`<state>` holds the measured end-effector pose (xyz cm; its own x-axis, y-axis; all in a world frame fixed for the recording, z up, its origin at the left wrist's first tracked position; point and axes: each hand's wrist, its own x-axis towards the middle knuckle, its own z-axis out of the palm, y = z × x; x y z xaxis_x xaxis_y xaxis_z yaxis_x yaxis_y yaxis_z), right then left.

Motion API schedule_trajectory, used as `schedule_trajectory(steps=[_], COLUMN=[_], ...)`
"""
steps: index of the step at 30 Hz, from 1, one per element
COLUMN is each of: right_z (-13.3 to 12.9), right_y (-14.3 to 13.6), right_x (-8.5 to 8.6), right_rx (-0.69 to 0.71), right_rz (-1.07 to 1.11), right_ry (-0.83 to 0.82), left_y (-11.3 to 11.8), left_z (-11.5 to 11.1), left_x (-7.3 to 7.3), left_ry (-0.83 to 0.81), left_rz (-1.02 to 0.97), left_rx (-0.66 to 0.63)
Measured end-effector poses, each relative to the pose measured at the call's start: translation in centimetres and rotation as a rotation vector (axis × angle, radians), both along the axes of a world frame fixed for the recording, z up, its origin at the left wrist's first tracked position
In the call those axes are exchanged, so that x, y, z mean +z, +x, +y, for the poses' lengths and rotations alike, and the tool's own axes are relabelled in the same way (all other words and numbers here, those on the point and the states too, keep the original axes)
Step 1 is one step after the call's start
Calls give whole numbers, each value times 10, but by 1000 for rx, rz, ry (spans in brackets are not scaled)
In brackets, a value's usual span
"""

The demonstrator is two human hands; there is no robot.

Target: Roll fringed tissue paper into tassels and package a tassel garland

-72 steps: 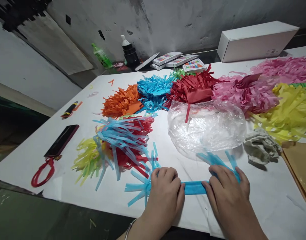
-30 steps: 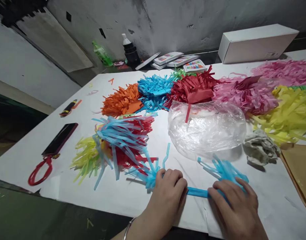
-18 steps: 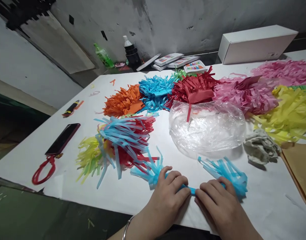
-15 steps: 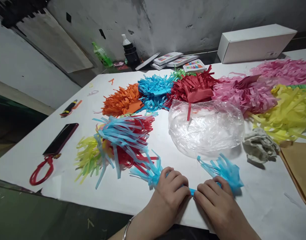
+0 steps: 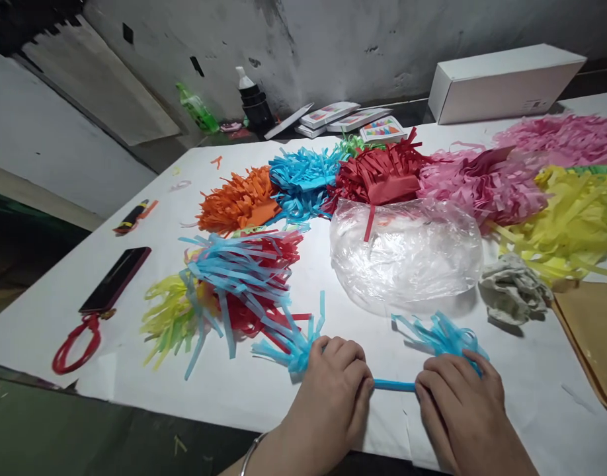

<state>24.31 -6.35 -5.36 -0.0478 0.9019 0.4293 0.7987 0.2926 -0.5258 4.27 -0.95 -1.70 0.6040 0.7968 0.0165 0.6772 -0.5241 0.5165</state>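
Observation:
A blue tissue-paper tassel lies across the white table near its front edge, its middle twisted into a thin cord and fringed at both ends. My left hand is closed over the cord beside the left fringe. Around the other end, next to the right fringe, my right hand is closed too. A straight stretch of cord shows between the hands; both sets of fingertips are partly hidden. Left of my left hand lies a pile of light blue and red tassels, with a yellow-green tassel beside it.
Behind are fringed paper bundles in orange, blue, dark red, pink and yellow. A clear plastic bag, crumpled cloth, phone, glue-like black bottle and white box also lie about.
My right hand has moved right, away from my left hand, and a longer stretch of twisted blue cord shows between them. The left hand stays nearly in place.

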Motion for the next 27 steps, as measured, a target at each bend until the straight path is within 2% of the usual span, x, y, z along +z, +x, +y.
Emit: schedule_trajectory(steps=[3, 5, 11, 14, 16, 18, 20, 24, 27], right_z=[0, -1, -1, 4, 9, 13, 14, 13, 15], right_y=[-3, -2, 0, -3, -5, -6, -4, 7, 14], right_x=[0, -1, -10, -11, -8, -3, 4, 21, 40], right_rx=[-68, -65, 174, 192, 202, 235, 276, 321, 335], right_rz=[0, -25, -95, -160, -215, -267, -287, -209, -159], right_ry=[-13, 5, 179, 200, 187, 183, 229, 417, 461], left_y=[6, 8, 4, 7, 10, 11, 8, 4, 8], left_z=[0, 0, -2, -1, 2, 6, 8, 11, 13], left_x=[-2, -4, -9, -15, -15, -11, 0, 24, 36], left_ry=[56, 109, 338, 434, 425, 299, 62, -587, -1032], left_rz=[116, 137, 120, 166, 191, 157, 26, -349, -636], left_rx=[60, 59, -154, -214, -231, -204, -154, 7, 147])
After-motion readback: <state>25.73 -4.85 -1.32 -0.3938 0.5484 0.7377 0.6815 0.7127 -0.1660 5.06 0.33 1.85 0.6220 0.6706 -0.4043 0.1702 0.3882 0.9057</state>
